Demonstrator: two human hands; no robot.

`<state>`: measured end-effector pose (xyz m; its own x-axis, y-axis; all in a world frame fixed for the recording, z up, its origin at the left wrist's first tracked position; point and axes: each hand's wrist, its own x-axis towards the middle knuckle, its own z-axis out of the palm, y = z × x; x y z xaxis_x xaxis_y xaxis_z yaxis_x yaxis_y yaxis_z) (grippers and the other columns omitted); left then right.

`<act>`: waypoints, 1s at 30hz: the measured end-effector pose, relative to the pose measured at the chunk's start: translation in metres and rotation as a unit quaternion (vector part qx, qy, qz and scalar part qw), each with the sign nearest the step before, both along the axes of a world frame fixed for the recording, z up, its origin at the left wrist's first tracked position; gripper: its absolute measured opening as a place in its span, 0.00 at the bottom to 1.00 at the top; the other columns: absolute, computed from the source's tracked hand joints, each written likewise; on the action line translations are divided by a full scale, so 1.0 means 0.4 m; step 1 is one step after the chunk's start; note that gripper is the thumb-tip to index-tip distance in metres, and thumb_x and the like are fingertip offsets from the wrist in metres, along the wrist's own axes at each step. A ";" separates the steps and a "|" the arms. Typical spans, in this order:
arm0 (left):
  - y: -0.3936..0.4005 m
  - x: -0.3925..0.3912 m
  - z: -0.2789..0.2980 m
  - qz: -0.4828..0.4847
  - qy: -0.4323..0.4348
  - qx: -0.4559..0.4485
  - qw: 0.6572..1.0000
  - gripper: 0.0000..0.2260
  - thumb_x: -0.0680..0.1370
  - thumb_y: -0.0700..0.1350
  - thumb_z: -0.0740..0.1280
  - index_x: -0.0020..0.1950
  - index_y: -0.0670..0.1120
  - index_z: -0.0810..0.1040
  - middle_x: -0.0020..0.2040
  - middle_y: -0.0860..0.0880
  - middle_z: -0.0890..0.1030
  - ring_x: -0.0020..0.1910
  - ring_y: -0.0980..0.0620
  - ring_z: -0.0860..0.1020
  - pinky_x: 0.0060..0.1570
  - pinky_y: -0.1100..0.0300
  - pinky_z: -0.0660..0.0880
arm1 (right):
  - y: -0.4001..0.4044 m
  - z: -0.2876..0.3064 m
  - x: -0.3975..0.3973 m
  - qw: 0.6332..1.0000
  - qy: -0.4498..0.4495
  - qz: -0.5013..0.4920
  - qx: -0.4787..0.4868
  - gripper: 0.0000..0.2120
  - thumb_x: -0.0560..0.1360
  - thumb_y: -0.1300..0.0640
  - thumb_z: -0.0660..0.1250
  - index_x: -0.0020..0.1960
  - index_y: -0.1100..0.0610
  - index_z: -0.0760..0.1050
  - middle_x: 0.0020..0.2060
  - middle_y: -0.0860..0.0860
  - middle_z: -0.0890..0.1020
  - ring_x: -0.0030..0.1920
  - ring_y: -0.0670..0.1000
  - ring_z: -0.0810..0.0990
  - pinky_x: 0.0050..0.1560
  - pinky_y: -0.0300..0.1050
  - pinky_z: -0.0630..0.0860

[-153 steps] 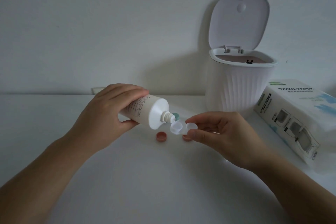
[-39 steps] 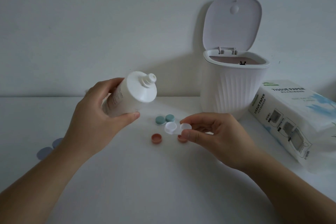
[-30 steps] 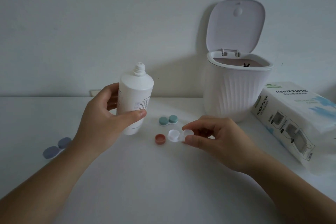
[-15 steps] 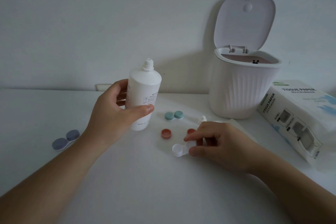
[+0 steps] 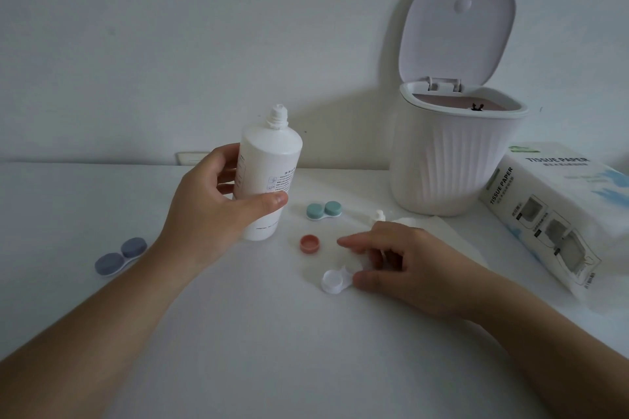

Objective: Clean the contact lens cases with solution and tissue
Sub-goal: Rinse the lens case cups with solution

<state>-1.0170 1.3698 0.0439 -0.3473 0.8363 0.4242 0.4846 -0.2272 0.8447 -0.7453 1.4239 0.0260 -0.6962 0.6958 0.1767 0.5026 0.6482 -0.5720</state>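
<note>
The uncapped bottle [image 5: 270, 177] is gripped upright on the table [image 5: 238, 350] by the left hand [image 5: 218, 201]. The open case [image 5: 335, 280] lies flat, touched by the right hand's [image 5: 394, 265] loosely curled fingers; whether it is pinched cannot be told. Rinsing seems done; tissue wiping is judged next.

"tissue paper" on tissue pack [image 5: 558, 201].

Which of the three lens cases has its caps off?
The white case by the right hand. Its well lies open, one pink cap loose beside it. The green and blue cases are capped.
</note>
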 end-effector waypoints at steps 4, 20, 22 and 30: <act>0.001 0.001 -0.003 0.002 0.004 -0.006 1.000 0.29 0.62 0.54 0.79 0.62 0.60 0.78 0.54 0.65 0.83 0.52 0.63 0.82 0.51 0.60 0.78 | 0.002 -0.001 -0.001 0.999 0.018 -0.034 -0.017 0.10 0.71 0.49 0.76 0.49 0.42 0.76 0.37 0.37 0.77 0.35 0.40 0.73 0.37 0.31 0.70; 0.003 -0.003 -0.002 -0.004 0.008 -0.011 1.000 0.28 0.62 0.55 0.79 0.60 0.61 0.78 0.54 0.65 0.83 0.51 0.65 0.81 0.48 0.65 0.75 | -0.010 -0.002 -0.014 0.999 0.004 -0.012 0.030 0.17 0.68 0.32 0.64 0.47 0.42 0.80 0.42 0.41 0.77 0.40 0.45 0.75 0.39 0.33 0.70; 0.002 -0.005 -0.001 -0.002 0.007 -0.011 1.000 0.28 0.62 0.55 0.79 0.61 0.61 0.78 0.54 0.65 0.83 0.52 0.64 0.81 0.48 0.64 0.75 | -0.013 -0.002 -0.017 0.999 -0.005 -0.019 0.036 0.20 0.67 0.29 0.64 0.49 0.41 0.80 0.41 0.41 0.77 0.42 0.45 0.75 0.39 0.34 0.70; 0.002 -0.001 -0.001 -0.007 0.014 -0.011 1.000 0.28 0.62 0.55 0.79 0.61 0.60 0.78 0.54 0.64 0.83 0.52 0.65 0.81 0.47 0.67 0.75 | -0.038 0.002 -0.040 0.994 -0.069 -0.004 0.086 0.31 0.62 0.22 0.63 0.56 0.39 0.79 0.42 0.38 0.73 0.47 0.41 0.73 0.45 0.38 0.73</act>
<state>-1.0176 1.3707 0.0434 -0.3234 0.8503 0.4153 0.5042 -0.2165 0.8360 -0.7611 1.4089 0.0269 -0.7171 0.6689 0.1958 0.5740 0.7261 -0.3785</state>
